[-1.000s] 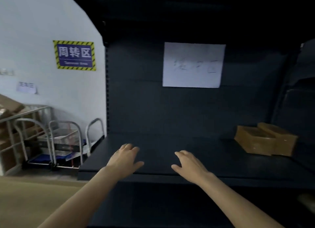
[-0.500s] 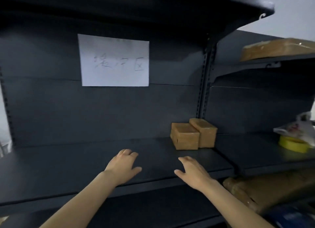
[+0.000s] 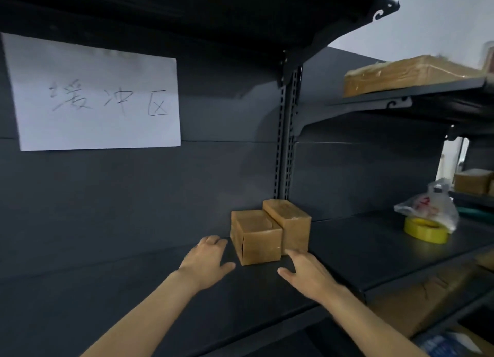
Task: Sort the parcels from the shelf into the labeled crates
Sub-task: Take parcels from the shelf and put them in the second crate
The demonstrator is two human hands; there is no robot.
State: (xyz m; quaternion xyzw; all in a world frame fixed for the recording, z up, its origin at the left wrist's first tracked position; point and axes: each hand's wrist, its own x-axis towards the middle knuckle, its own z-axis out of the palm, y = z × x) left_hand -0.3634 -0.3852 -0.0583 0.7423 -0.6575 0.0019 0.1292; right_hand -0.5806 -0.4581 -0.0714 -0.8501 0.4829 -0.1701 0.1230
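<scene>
Quite a bit gets cut off here. The big flat parcel (image 3: 406, 74) on the upper right shelf is blurred and clipped at the frame edge. The small tan boxes (image 3: 473, 181) at far right are half hidden behind the shelving. The brown carton (image 3: 417, 303) under the right-hand board is lost in shadow, so its shape can't really be made out. The handwriting on the white paper sheet (image 3: 93, 94) stuck to the back panel is faint. Contact can't be told for the right hand (image 3: 307, 275) either: its fingertips are seen right at the foot of the rear parcel (image 3: 290, 223), but that spot is too dark.

The two small parcels are sat on the dark shelf board (image 3: 133, 290), pushed together side by side near the slotted metal upright (image 3: 287, 132). The front parcel (image 3: 256, 236) is a squat tan block, wrapped in glossy tape, with a dark slit down its left front edge. The rear parcel is stood a touch taller and further back.

Both hands are held open, fingers spread, nothing gripped. The left hand (image 3: 205, 260) is held just left of the front parcel. The shelving is finished in matte dark grey. A yellow tape roll (image 3: 425, 231) and a crinkled plastic bag (image 3: 430, 204) are parked on the next board over.
</scene>
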